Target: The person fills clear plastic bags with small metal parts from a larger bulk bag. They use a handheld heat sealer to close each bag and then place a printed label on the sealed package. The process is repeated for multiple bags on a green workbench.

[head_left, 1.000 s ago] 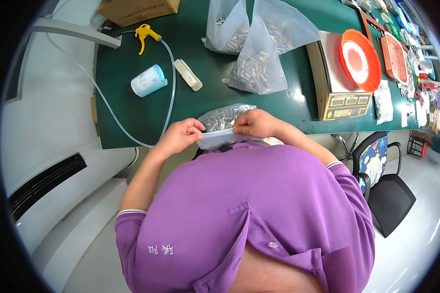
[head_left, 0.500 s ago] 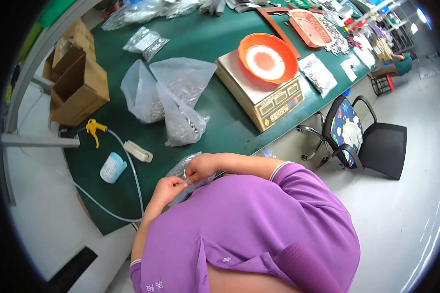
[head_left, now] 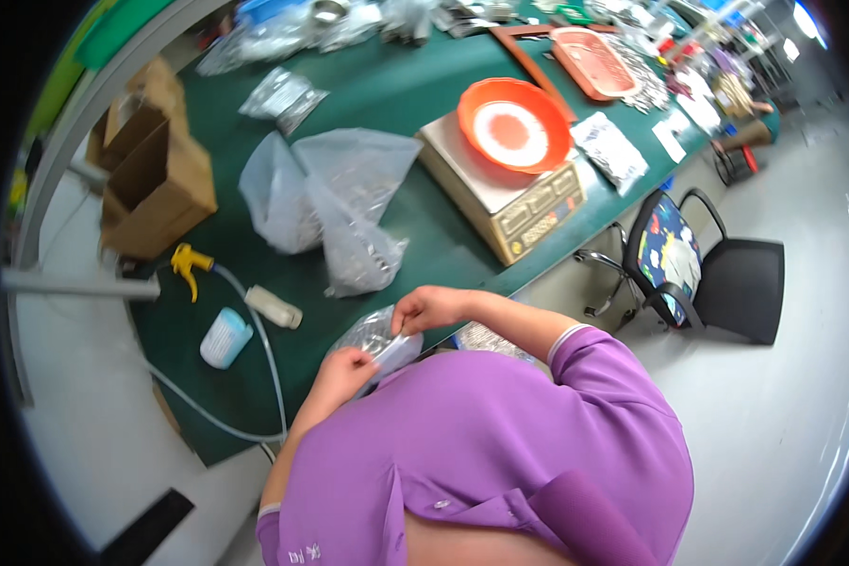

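Observation:
At the table's front edge, a clear plastic bag (head_left: 365, 332) lies close against my body. My left hand (head_left: 347, 371) pinches one side of its pale upper edge. My right hand (head_left: 426, 308) grips the other side, a little farther from me. Between the two hands the edge is drawn out as a straight strip. Greyish contents show dimly through the plastic. Just beyond, larger clear bags (head_left: 363, 255) with small metallic-looking pieces stand on the green table (head_left: 453, 267).
A scale (head_left: 500, 203) bears an orange bowl (head_left: 516, 127). Leftward are a yellow air gun (head_left: 191, 267) with its hose, a light blue cylinder (head_left: 225, 339), a beige device (head_left: 274, 307) and open cardboard boxes (head_left: 165, 203). An office chair (head_left: 726, 274) stands at right; a person sits far off.
My hands have moved apart, the right one up and to the right, stretching the bag's edge between them. More of the bag shows now. The whole view has shifted slightly.

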`<state>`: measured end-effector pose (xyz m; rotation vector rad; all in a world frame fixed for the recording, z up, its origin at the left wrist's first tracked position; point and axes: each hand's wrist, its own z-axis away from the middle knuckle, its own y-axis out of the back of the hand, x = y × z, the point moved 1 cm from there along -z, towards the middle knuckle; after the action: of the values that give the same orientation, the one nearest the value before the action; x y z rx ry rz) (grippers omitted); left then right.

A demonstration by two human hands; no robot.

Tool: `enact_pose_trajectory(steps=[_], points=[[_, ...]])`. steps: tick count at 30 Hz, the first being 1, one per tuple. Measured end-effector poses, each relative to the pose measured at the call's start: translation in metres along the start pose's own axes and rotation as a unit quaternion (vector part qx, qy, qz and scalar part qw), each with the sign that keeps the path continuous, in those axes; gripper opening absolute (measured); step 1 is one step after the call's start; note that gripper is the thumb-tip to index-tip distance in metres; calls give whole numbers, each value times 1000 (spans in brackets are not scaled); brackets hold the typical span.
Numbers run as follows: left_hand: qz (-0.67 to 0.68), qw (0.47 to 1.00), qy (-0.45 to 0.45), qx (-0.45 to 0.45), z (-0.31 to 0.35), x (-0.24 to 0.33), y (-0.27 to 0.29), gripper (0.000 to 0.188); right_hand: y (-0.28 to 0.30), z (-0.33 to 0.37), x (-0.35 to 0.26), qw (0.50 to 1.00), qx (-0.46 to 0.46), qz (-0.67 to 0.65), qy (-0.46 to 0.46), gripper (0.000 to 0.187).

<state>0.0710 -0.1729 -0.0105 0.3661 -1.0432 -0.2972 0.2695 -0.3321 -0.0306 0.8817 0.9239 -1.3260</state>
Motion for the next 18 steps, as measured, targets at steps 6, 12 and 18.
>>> enact_pose_trajectory(steps=[6,12,18], points=[[63,997,39,-35,-9,-11,-1,20,6,-6,-6,992,6,-93,-87,22],[71,996,39,-24,-11,-20,-8,20,-19,-19,-70,977,168,119,-62,13],[71,996,58,-12,-9,-9,-5,17,-82,-174,-101,910,171,376,31,60]])
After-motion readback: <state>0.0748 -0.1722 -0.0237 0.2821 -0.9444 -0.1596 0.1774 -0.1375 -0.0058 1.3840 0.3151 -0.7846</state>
